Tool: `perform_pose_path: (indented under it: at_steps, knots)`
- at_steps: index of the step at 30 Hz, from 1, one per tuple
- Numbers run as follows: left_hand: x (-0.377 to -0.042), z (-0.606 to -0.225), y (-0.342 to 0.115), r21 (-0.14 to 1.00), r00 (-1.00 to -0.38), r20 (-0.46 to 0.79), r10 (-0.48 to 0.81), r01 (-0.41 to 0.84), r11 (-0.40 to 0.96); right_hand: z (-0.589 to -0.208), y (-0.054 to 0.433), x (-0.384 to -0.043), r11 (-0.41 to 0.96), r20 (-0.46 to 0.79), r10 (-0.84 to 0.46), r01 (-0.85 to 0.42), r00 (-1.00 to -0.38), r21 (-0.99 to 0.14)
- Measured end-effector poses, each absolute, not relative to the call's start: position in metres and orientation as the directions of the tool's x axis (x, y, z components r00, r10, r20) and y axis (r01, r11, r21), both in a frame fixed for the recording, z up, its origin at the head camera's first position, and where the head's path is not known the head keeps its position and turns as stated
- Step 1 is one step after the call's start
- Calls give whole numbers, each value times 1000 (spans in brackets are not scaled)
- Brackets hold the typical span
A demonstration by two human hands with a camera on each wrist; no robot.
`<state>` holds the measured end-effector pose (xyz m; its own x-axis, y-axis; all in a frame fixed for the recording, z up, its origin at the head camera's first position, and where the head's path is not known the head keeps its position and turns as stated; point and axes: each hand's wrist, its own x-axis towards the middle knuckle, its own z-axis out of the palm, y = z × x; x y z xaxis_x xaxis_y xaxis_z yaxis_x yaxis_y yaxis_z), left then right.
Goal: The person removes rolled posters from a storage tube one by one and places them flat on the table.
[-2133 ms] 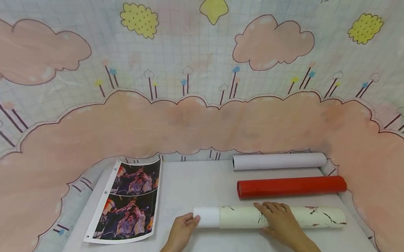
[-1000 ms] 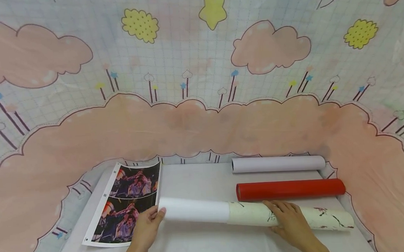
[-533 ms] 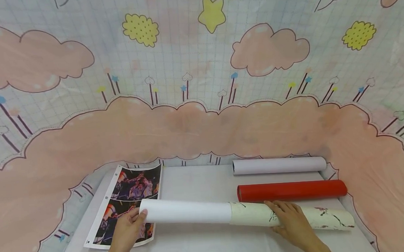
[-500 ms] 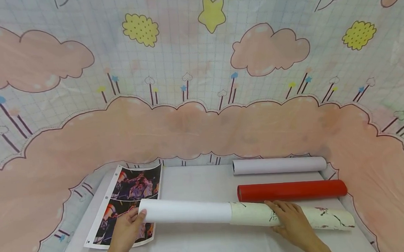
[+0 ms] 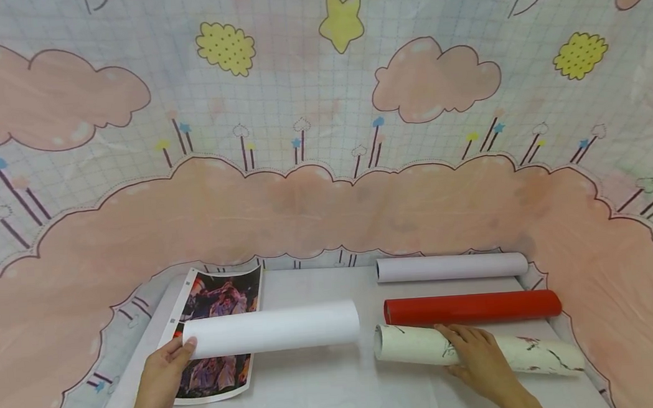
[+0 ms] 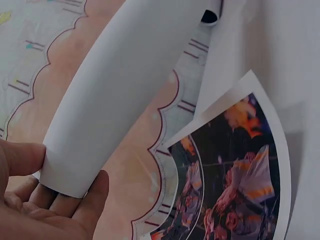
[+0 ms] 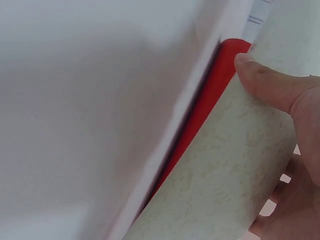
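A plain white paper roll [image 5: 272,329] is held at its left end by my left hand [image 5: 160,376], thumb in front and fingers behind. It hangs over the two-picture print and the table. In the left wrist view the fingers [image 6: 95,197] wrap the near end of the roll. My right hand [image 5: 479,360] grips a cream tube [image 5: 538,354] with a dark branch and red blossom pattern around its middle. The tube's left end faces the white roll's right end across a small gap. In the right wrist view the thumb [image 7: 267,82] lies along the cream tube.
A glossy red tube [image 5: 473,308] lies just behind the cream one, with a white tube [image 5: 451,267] farther back. On the left, a curling print [image 5: 220,298] with two photo pictures lies partly under the white roll. A cloud-patterned cloth [image 5: 327,210] rises behind the white table [image 5: 327,391].
My left hand has drawn the white roll leftward out of the cream tube, and the two are now apart. The right hand has stayed on the cream tube, shifting slightly right.
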<state>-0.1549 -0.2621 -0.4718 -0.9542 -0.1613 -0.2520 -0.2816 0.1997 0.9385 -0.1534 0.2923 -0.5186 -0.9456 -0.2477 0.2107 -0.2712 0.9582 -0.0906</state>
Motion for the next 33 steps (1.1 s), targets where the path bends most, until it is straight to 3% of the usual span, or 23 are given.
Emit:
perform_pose_path:
  at_steps: [11,33]
  knots:
    - [-154,-471,-258,963,-939,-243,-245,-263,53,-525,300,-152,951,165,-269,-289,-949,-110]
    - [-156,-473,-255,973,-924,-218,-315,-232,7,-535,313,-163,944,188,-310,-325,-932,-54]
